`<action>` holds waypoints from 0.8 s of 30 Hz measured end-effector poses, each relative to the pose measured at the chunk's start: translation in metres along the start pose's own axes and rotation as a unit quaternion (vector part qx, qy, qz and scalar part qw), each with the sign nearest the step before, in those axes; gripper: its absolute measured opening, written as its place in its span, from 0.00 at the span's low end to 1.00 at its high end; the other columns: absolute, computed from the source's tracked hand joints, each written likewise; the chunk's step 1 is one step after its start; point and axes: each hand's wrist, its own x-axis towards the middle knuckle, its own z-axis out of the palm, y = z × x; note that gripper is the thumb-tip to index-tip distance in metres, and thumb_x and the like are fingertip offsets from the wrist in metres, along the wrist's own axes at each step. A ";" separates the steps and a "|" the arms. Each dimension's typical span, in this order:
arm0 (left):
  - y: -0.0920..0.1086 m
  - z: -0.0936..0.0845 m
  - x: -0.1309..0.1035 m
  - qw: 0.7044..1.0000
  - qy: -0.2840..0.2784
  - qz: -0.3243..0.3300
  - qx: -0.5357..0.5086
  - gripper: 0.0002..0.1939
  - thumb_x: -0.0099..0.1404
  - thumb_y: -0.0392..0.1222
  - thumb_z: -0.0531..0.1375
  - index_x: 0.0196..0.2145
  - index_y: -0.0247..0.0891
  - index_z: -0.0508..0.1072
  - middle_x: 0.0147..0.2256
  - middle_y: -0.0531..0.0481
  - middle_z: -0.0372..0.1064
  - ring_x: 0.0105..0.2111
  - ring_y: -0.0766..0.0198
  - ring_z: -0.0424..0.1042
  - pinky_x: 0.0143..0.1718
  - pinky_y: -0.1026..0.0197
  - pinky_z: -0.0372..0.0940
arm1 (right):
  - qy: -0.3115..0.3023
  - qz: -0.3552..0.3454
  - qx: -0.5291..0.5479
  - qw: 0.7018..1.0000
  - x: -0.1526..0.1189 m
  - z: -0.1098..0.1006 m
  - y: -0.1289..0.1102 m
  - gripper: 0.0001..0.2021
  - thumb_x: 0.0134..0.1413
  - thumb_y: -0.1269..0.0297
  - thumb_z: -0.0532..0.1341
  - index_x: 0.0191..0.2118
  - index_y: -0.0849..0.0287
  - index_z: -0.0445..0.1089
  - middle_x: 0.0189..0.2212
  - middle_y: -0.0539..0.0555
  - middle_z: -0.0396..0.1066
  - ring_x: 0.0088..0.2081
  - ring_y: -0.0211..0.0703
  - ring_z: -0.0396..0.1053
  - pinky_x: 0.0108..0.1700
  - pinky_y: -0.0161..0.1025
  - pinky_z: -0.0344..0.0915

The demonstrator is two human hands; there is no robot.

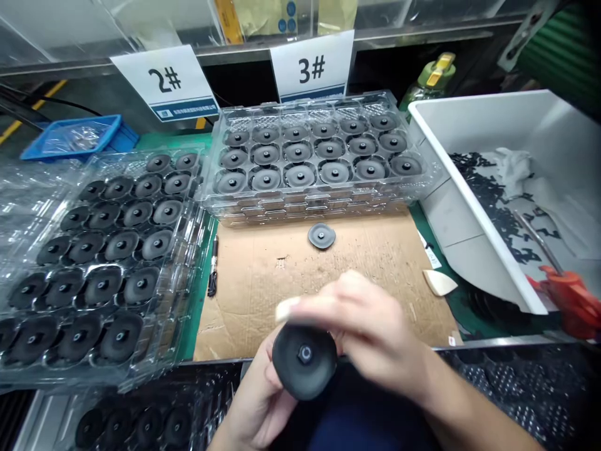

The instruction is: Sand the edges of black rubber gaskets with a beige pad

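My left hand (265,398) grips a black rounded disc (304,369) from below and from the left. The disc's face, with a small round hub at its centre, is turned up towards me. Across its upper edge lies my right hand (370,332), blurred by motion. A white tip shows at the end of a right finger; whether it is a finger cover or a held piece, I cannot tell. Beyond the hands, a similar grey-black disc (322,235) lies on the cardboard sheet (253,269).
Clear plastic trays (319,194) of black discs are stacked behind the cardboard, with more trays (154,313) at left. On the right stand a white bin (474,232) of small black parts and a red-handled screwdriver (570,300). A pale wedge (440,282) and a pen (213,266) flank the cardboard.
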 end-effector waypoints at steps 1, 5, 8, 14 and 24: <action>0.001 -0.003 0.002 1.000 -0.020 -0.013 -0.019 0.26 0.48 0.44 0.67 0.47 0.39 0.71 0.46 0.44 0.72 0.47 0.47 0.68 0.46 0.55 0.65 | 0.015 0.078 0.000 0.997 -0.003 -0.002 0.011 0.14 0.60 0.69 0.49 0.47 0.54 0.68 0.35 0.51 0.71 0.35 0.38 0.67 0.38 0.38 0.61; 0.004 -0.017 0.012 0.992 -0.057 -0.019 -0.110 0.21 0.55 0.48 0.61 0.47 0.41 0.71 0.51 0.44 0.68 0.52 0.50 0.65 0.52 0.57 0.61 | -0.007 0.286 0.032 0.958 -0.031 0.009 0.046 0.12 0.58 0.66 0.52 0.45 0.54 0.68 0.41 0.53 0.71 0.43 0.44 0.68 0.43 0.42 0.64; 0.004 -0.024 0.018 0.990 -0.021 -0.004 -0.139 0.17 0.59 0.46 0.58 0.46 0.39 0.72 0.50 0.44 0.68 0.53 0.51 0.63 0.53 0.58 0.60 | -0.074 0.310 0.099 0.943 -0.059 0.034 0.050 0.12 0.57 0.66 0.53 0.45 0.55 0.69 0.43 0.55 0.71 0.45 0.47 0.68 0.46 0.47 0.65; 0.003 -0.023 0.022 0.991 0.002 -0.005 -0.131 0.19 0.57 0.45 0.60 0.46 0.38 0.72 0.51 0.44 0.68 0.53 0.50 0.62 0.53 0.57 0.60 | -0.054 0.323 0.107 0.939 -0.075 0.048 0.045 0.12 0.56 0.66 0.53 0.45 0.55 0.69 0.42 0.54 0.72 0.44 0.46 0.70 0.45 0.44 0.66; 0.000 -0.014 0.023 0.998 0.024 0.019 -0.063 0.22 0.59 0.35 0.58 0.52 0.45 0.65 0.47 0.48 0.71 0.48 0.58 0.68 0.49 0.58 0.64 | 0.000 -0.032 0.022 0.999 -0.005 -0.003 0.007 0.16 0.57 0.74 0.51 0.47 0.53 0.68 0.32 0.50 0.72 0.32 0.39 0.65 0.35 0.38 0.59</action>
